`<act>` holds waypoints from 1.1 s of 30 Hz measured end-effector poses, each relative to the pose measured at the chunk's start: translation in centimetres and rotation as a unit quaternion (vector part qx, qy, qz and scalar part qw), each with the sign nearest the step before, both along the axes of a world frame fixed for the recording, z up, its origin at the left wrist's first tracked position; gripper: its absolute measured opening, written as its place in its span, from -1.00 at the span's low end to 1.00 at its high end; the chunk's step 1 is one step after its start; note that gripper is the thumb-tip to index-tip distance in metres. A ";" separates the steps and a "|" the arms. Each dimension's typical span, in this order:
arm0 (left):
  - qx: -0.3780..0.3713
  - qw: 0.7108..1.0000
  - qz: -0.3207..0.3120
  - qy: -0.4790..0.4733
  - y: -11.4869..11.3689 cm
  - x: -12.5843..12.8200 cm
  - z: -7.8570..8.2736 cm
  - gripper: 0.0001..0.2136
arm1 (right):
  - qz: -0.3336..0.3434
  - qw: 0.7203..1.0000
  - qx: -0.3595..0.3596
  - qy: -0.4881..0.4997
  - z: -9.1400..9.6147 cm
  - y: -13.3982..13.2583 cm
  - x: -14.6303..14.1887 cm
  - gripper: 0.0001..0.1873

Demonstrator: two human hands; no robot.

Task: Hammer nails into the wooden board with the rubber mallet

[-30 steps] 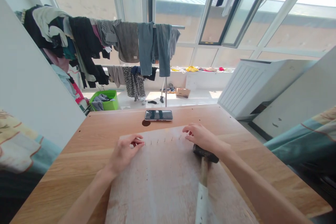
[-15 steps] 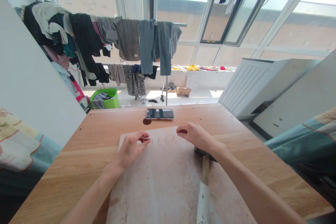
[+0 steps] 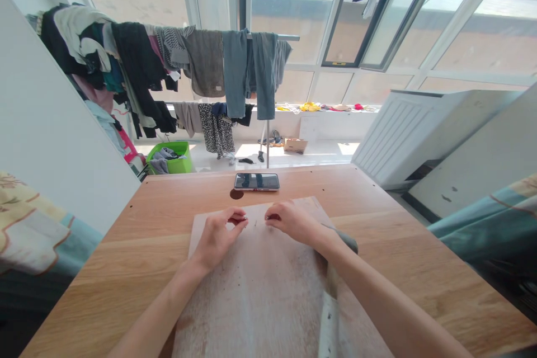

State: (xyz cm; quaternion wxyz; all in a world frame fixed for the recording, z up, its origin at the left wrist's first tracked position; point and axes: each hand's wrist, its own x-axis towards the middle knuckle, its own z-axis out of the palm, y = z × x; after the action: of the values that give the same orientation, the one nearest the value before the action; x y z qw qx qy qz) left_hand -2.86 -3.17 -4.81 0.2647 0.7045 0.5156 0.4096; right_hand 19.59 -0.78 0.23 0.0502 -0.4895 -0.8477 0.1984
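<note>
A pale wooden board [image 3: 251,302] lies on the table. One thin nail [image 3: 255,223] stands upright near its far edge, between my two hands. My left hand [image 3: 218,236] is just left of that nail, thumb and forefinger pinched; what sits between them is too small to make out. On the nail's other side my right hand [image 3: 291,222] has its fingertips together, low over the board, their contents hidden. Under my right forearm lies a hammer, its dark head [image 3: 347,241] partly covered and its white-wrapped handle [image 3: 329,324] pointing towards me.
A phone [image 3: 257,181] lies beyond the board, beside a dark round hole [image 3: 236,194] in the wooden table [image 3: 113,251]. Past the table stand a clothes-laden rack [image 3: 205,61] and a green basket [image 3: 180,159]. A white ribbed unit [image 3: 390,128] is at right.
My right hand has moved left, closer to my left hand, and now covers nails that showed before. My left hand has shifted slightly right. The hammer's head shows more beside my forearm.
</note>
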 end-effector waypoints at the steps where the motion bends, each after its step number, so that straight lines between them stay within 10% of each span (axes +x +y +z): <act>1: -0.005 1.000 -0.015 0.004 0.1 0.3 -0.1 -0.89 | 0.001 1.000 -0.002 0.004 0.0 0.0 -0.3 -0.72; 11: -0.015 0.999 -0.036 0.000 0.8 2.4 0.2 -0.88 | -0.066 0.992 0.057 0.089 1.3 -0.9 1.6 -0.82; 19: -0.143 0.983 -0.110 -0.042 -1.8 2.1 2.7 -0.75 | -0.027 0.986 -0.063 0.153 0.6 -2.4 1.1 -0.72; 28: -0.020 0.989 -0.044 0.139 -8.8 -5.2 1.1 -0.75 | -0.169 0.962 0.109 0.184 0.9 -8.0 5.8 -0.64; 33: 0.172 0.966 0.004 0.194 -14.1 -9.3 -2.2 -0.79 | -0.310 0.903 0.283 0.097 -3.5 -13.3 12.2 -0.64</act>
State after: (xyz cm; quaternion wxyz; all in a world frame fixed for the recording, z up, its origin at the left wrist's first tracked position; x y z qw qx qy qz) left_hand -12.12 -17.25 -7.03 0.0325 0.8030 0.4817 0.3493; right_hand 31.79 -14.07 -3.30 0.3275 -0.6708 -0.6648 -0.0286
